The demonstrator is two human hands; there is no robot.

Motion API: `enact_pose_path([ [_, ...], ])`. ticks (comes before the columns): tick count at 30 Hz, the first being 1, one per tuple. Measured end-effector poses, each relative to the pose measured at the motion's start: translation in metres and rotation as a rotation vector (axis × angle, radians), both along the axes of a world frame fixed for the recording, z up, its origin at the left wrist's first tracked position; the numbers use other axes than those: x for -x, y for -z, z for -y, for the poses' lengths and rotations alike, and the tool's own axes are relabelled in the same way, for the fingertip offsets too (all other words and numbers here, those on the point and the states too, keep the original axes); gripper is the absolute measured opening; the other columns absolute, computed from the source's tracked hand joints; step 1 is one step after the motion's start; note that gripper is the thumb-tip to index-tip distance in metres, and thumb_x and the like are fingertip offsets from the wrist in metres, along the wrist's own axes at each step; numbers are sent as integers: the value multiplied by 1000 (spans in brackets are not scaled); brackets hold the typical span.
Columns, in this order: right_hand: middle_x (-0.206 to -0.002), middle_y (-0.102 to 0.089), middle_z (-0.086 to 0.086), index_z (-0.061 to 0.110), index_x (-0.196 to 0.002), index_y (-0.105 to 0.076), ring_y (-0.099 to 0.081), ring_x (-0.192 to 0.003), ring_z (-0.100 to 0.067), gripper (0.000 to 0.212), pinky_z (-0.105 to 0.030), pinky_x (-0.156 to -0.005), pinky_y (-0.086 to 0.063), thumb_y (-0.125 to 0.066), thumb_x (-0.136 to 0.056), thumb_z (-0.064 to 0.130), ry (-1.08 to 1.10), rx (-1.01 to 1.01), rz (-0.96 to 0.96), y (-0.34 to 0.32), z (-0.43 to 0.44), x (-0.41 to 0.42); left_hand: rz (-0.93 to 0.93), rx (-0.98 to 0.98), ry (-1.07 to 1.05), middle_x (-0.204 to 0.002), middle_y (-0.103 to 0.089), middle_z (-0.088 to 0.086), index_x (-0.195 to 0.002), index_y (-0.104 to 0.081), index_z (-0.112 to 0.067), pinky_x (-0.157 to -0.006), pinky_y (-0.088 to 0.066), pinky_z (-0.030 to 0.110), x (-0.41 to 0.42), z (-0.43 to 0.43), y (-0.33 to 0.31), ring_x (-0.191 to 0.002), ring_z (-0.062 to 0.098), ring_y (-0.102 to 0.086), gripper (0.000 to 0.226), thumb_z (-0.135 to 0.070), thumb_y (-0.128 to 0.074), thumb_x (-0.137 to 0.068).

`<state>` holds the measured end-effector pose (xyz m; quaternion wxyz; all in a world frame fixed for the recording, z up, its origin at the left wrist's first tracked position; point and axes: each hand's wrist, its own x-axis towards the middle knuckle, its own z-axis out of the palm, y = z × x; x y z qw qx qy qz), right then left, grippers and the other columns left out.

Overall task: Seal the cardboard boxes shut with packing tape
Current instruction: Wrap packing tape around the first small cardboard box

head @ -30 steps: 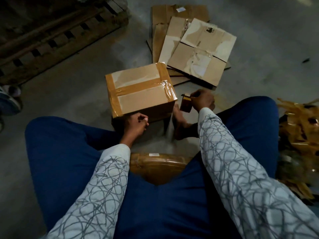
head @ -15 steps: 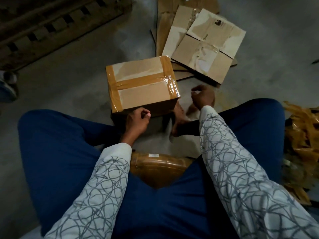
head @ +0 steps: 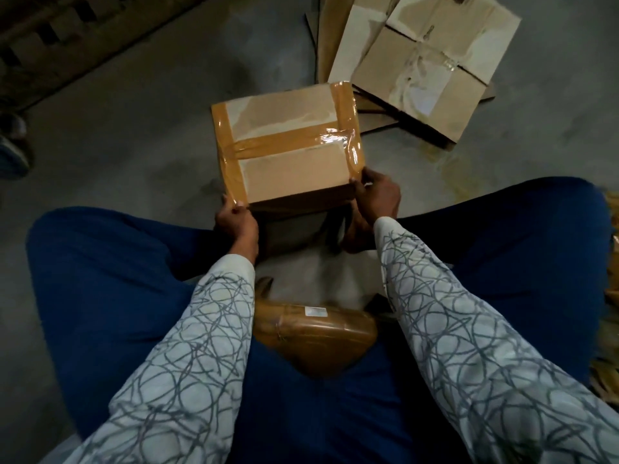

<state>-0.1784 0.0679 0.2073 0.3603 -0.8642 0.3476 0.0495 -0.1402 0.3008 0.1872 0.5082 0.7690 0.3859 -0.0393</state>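
A closed cardboard box stands on the floor between my knees. Brown tape runs along its left and right edges and across the middle seam of its top. My left hand grips the near left corner, thumb on the taped edge. At the near right corner my right hand holds the box, its fingers curled against the side. A big roll of brown packing tape lies in my lap, partly hidden by my sleeves.
Flattened cardboard boxes lie stacked on the floor at the back right. A wooden pallet fills the far left corner. A shoe shows at the left edge. Crumpled brown tape scraps pile up at the right edge.
My right hand dropped the small item it held and moved left onto the box's near right corner. My left hand shifted up to the near left corner. The view tilted closer.
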Motion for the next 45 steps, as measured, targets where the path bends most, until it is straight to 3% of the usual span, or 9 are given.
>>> enact_pose_path([
  [6, -128, -68, 4, 30, -128, -68, -63, -116, -19, 34, -22, -90, -42, -66, -94, 34, 197, -48, -24, 2, -8, -2, -65, -47, 35, -133, -63, -1, -140, -56, -13, -89, -35, 8, -3, -7, 10, -117, 11, -59, 41, -10, -58, -99],
  [10, -123, -71, 5, 28, -125, -70, -63, -116, -16, 41, -22, -90, -43, -76, -86, 38, 310, -153, 25, 0, -1, -4, -100, -175, 101, -105, -72, 10, -88, -70, -13, -86, -52, 29, -12, -10, 7, -102, 27, -68, 21, -16, -51, -96],
  [13, -119, -72, 1, 24, -119, -74, -63, -114, -17, 36, -20, -87, -41, -77, -85, 38, 451, -189, 53, 3, -1, -2, -144, -294, 245, -130, -62, 22, -122, -63, -4, -105, -45, 42, -10, -6, 6, -123, 38, -56, 36, -11, -48, -90],
  [15, -113, -74, 4, 25, -115, -76, -66, -108, -14, 31, -18, -81, -39, -76, -87, 38, 438, -205, 32, 7, -4, 1, -94, -446, 439, -161, -31, 17, -153, -35, -7, -123, -19, 44, 3, 4, 2, -150, 35, -23, 64, -8, -51, -90],
  [23, -111, -75, 3, 27, -113, -77, -68, -104, -16, 30, -20, -81, -43, -71, -88, 43, 345, -223, -5, 4, 15, -24, 299, -591, 1397, -167, -15, 6, -159, -20, -12, -126, 0, 43, 25, 104, -12, -155, 28, -4, 71, -20, -54, -97],
  [31, -106, -76, 1, 24, -104, -80, -69, -99, -16, 18, -14, -79, -41, -73, -87, 23, 467, -210, 38, 18, 12, -46, 95, -620, 1589, -168, 10, -5, -160, 6, -22, -125, 4, 47, 3, 130, 19, -154, 23, 13, 86, -44, -49, -98],
  [38, -114, -74, 2, 26, -119, -74, -68, -105, -16, 37, -31, -98, -51, -74, -85, 42, 393, -290, 170, 30, 10, -83, 358, -496, 1293, -146, -53, 12, -144, -51, -16, -113, -28, 42, -29, 129, 0, -138, 33, -43, 57, -36, -36, -93],
  [42, -107, -76, 6, 25, -110, -78, -67, -104, -10, 24, -18, -90, -45, -74, -87, 33, 440, -265, 179, 38, 14, -86, 245, -681, 1443, -168, -9, 2, -158, -23, -23, -122, -4, 53, -54, 125, 19, -155, 26, -1, 59, -41, -34, -103],
  [45, -91, -76, 6, 25, -98, -80, -69, -87, -11, 32, -21, -78, -47, -67, -89, 53, 410, -215, 154, 40, 21, -95, 192, -775, 1482, -169, 6, -1, -161, -8, -27, -121, 5, 58, -55, 121, 33, -155, 23, 10, 66, -51, -22, -101],
])
